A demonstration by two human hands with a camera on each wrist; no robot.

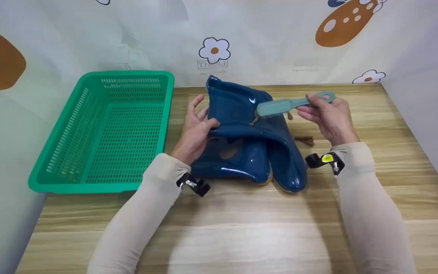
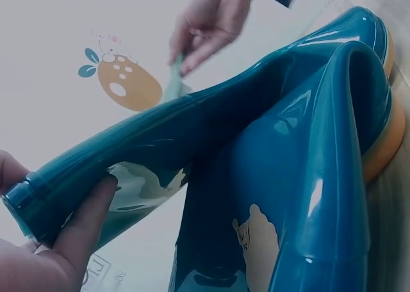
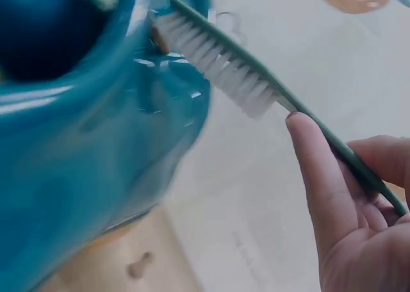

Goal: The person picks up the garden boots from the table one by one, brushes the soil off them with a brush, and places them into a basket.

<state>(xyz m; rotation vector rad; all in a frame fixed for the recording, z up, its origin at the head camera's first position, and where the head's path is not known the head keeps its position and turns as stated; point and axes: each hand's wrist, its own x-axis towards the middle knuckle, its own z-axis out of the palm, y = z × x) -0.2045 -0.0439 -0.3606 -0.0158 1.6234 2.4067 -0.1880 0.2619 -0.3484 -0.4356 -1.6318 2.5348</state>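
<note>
My left hand [image 1: 195, 131] grips the upper end of a glossy blue rubber boot [image 1: 234, 110], thumb on the near side. Between thumb and fingers of my right hand [image 1: 331, 118] is the handle of a green brush [image 1: 276, 107]. Its white bristles [image 3: 218, 64] meet the boot's shaft, right by a small brown smear [image 1: 255, 120]. A second blue boot [image 1: 230, 167] lies on its side under the first, toes pointing right. On its shaft shows a tan patch [image 2: 259, 244]. The left wrist view shows the boots' orange soles [image 2: 387, 141].
A green plastic basket [image 1: 169, 110] with slotted walls stands on the wooden table [image 1: 261, 236] to the left. Brown bits [image 1: 304, 140] lie on the table right of the boots. A patterned white sheet [image 1: 264, 45] rises behind the table.
</note>
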